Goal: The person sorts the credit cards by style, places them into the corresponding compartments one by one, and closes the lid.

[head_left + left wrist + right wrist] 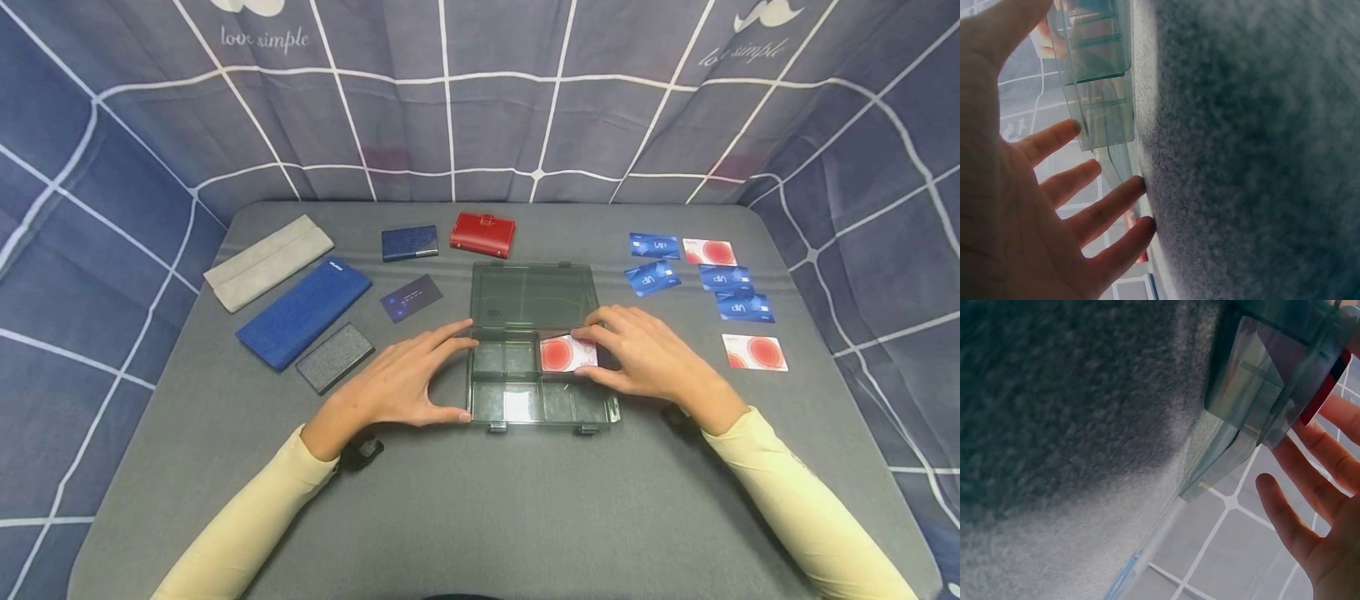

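Observation:
A translucent green compartment box point(507, 377) lies on the table with its lid point(534, 296) folded back. My right hand point(647, 354) pinches a white card with red circles point(558, 354) between thumb and fingers, at the upper right compartment. In the right wrist view the edge of this card point(1325, 390) rises above the box wall, tilted. My left hand point(397, 379) is beside the box's left side, fingers extended and spread, with fingertips right at the rim. In the left wrist view its palm point(1029, 206) faces the box wall and holds nothing.
To the left lie a grey pouch point(268, 262), a blue long wallet point(303, 312), a grey case point(335, 358) and a dark card point(411, 298). Behind are a navy card case point(409, 243) and a red wallet point(483, 234). Several blue cards point(652, 277) and red-circle cards point(755, 352) lie right.

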The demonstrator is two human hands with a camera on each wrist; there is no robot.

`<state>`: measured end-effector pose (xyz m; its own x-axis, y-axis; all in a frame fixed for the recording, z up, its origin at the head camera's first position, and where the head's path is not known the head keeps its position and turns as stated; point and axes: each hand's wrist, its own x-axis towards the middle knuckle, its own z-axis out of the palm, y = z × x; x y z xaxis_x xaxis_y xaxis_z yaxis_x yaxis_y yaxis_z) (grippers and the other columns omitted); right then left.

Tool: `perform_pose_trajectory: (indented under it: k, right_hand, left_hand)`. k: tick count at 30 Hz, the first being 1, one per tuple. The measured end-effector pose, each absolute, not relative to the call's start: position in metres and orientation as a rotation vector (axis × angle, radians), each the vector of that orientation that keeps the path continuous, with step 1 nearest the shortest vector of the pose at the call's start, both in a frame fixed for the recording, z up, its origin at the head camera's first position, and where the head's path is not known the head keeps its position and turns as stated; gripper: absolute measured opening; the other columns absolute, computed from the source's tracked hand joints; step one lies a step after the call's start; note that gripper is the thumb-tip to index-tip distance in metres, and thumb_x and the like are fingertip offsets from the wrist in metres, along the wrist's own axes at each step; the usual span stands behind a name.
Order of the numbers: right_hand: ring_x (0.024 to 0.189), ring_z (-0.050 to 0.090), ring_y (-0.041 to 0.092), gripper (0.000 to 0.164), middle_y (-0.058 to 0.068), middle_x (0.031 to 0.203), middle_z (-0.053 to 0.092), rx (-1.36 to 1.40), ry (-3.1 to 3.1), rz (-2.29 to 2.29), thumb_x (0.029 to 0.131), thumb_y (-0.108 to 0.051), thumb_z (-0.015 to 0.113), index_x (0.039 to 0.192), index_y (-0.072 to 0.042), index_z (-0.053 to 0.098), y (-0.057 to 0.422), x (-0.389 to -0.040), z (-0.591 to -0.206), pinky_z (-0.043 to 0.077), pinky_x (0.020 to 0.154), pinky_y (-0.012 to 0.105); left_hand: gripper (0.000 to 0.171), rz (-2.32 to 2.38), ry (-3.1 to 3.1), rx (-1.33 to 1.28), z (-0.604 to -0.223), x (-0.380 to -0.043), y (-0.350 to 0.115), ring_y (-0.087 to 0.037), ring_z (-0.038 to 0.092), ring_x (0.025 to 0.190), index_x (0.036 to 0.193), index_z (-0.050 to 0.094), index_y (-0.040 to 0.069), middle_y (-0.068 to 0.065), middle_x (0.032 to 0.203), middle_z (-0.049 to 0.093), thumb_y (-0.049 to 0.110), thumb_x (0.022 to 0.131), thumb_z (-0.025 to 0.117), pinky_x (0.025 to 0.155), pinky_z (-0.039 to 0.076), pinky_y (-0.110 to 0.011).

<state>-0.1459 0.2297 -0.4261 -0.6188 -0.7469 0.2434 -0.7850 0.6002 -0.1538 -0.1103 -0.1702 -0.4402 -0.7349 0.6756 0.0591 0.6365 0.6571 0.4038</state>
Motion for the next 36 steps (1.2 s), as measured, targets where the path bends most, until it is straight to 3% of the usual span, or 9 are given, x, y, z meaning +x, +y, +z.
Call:
perform_pose_trajectory:
  k: [15,22,36]
  right_hand:
    - [0.113,0.067,0.027,0.05,0.002,0.119,0.07,1.3,-2.642,0.467,0.086,-0.042,0.088,0.126,-0.015,0.076,0.252,-0.161,-0.427,0.053,0.097,0.053]
    - [0.109,0.07,0.029,0.045,0.002,0.115,0.072,1.211,-2.65,0.519,0.084,-0.03,0.091,0.122,-0.011,0.077,0.282,-0.182,-0.431,0.054,0.094,0.053]
    - [0.124,0.062,0.035,0.047,0.011,0.129,0.069,0.926,-2.877,0.544,0.089,-0.025,0.088,0.13,-0.01,0.073,0.334,-0.217,-0.444,0.049,0.099,0.059]
  left_hand:
    - [0.101,0.622,2.773,1.079,-0.44,-0.11,-0.172,-0.034,0.056,0.142,0.162,0.048,0.024,0.001,0.177,0.028,0.081,0.082,0.074,0.099,0.055,-0.057]
    - [0.102,0.616,2.775,1.081,-0.441,-0.11,-0.172,-0.034,0.057,0.141,0.161,0.048,0.024,0.001,0.177,0.029,0.083,0.082,0.072,0.099,0.055,-0.057]
    - [0.102,0.623,2.768,1.097,-0.442,-0.111,-0.17,-0.033,0.059,0.137,0.161,0.049,0.024,0.002,0.177,0.029,0.082,0.081,0.074,0.096,0.056,-0.054]
